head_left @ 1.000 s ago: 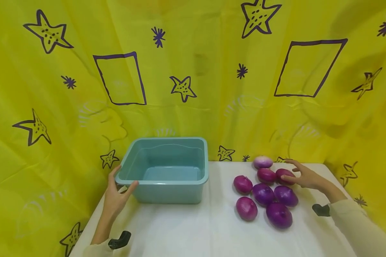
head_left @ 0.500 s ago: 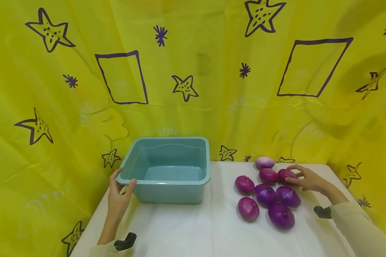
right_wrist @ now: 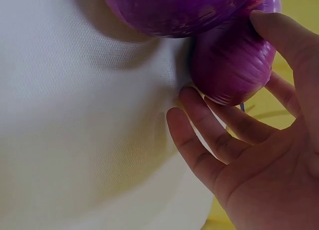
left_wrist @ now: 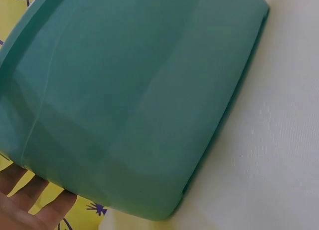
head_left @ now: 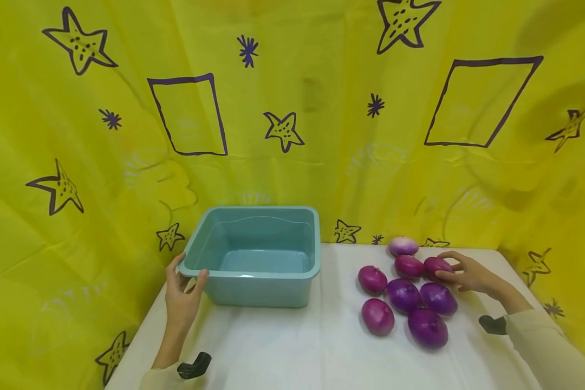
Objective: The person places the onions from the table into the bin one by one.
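A pale teal plastic tub [head_left: 258, 292] stands on the white table, its inside bare. My left hand [head_left: 181, 303] holds its near left corner, thumb on the front wall and fingers along the left side; in the left wrist view the fingers [left_wrist: 59, 206] reach past the wall's edge. On the right lies a loose group of several red onions [head_left: 403, 296]. At the far right of that group my right hand [head_left: 474, 277] grips one red onion [right_wrist: 232, 65], thumb on one side and fingertips on the other. This onion still sits beside its neighbours.
A pale pinkish onion [head_left: 402, 246] lies at the back of the group, close to the yellow curtain [head_left: 341, 179] behind the table. White cloth [head_left: 283, 346] covers the table in front of the tub and between tub and onions.
My right thumb and fingers have come together round the far right onion. The left hand stays at the tub's corner. The whole head view has drifted slightly.
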### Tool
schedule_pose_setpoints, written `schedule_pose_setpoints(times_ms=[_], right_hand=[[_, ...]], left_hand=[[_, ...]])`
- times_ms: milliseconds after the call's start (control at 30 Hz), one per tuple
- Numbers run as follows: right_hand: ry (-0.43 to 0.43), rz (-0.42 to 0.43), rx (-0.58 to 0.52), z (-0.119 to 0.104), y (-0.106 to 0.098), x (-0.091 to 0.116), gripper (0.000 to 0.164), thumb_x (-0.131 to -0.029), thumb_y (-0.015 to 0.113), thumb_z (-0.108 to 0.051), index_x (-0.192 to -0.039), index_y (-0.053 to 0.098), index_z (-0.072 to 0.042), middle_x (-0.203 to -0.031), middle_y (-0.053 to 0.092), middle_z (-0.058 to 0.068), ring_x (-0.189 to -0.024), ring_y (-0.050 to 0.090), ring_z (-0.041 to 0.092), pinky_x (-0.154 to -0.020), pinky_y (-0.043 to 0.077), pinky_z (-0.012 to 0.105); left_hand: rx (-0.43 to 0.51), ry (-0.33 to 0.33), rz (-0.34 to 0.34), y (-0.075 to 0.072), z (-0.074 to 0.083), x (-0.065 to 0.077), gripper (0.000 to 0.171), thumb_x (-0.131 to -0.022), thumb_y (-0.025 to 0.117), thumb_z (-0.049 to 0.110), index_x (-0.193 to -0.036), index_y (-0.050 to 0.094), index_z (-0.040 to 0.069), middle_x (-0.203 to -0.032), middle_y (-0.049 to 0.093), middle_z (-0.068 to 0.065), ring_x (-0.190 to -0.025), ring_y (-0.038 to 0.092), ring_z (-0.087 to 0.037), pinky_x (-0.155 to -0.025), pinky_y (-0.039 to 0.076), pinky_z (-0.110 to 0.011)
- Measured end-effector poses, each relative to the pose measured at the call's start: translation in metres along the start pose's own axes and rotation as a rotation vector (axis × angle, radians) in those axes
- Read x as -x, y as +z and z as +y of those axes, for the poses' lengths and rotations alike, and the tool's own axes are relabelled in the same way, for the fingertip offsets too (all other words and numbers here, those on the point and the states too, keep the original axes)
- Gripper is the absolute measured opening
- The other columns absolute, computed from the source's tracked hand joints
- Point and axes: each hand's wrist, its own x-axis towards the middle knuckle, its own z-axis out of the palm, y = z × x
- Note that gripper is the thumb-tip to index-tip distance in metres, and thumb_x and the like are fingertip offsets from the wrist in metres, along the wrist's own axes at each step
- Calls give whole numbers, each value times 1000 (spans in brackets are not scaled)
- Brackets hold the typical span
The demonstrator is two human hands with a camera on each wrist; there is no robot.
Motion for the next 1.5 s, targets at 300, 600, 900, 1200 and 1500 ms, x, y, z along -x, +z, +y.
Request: schedule_pose_setpoints(times_ms=[300, 600, 900, 1200, 1500], right_hand=[[-37, 4, 19, 1, -7, 2, 62, -96, 73, -22, -142, 43, 7, -126, 56, 43, -106, 64, 46, -73, 61, 47], [-116, 39, 151, -21, -34, 1, 77, -91, 80, -23, -147, 39, 11, -127, 53, 41, -96, 68, 35, -72, 61, 45], [-224, 182, 300, -62, -55, -3, 79, -85, 85, -23, -142, 45, 14, -129, 53, 35, -100, 65, 42, -73, 53, 20], [-358, 330, 254, -114, -60, -9, 74, -83, 86, -12, -141, 47, 10, -129, 49, 34, -101, 60, 50, -68, 51, 15], [-461, 395, 245, -131, -47, -17, 67, -81, 87, -9, -140, 56, -1, -129, 56, 25, -96, 63, 42, -68, 53, 17]], left_hand=[[19, -27, 5, 7, -6, -4, 69, -99, 69, 15, -156, 31, 14, -152, 45, -26, -138, 46, -42, -105, 45, -35], [44, -31, -5, 7, -9, -4, 71, -99, 70, 18, -157, 29, 16, -154, 41, -25, -141, 41, -44, -109, 35, -63], [44, -30, 4, 7, -8, -2, 71, -99, 70, 17, -157, 30, 15, -154, 42, -25, -140, 42, -43, -108, 36, -61], [14, -32, 10, 3, -7, 3, 70, -99, 69, 17, -157, 30, 16, -153, 43, -22, -139, 44, -40, -105, 41, -41], [38, 1, 16, 2, -5, 3, 71, -99, 69, 15, -158, 28, 15, -154, 41, -24, -139, 42, -43, -107, 36, -64]])
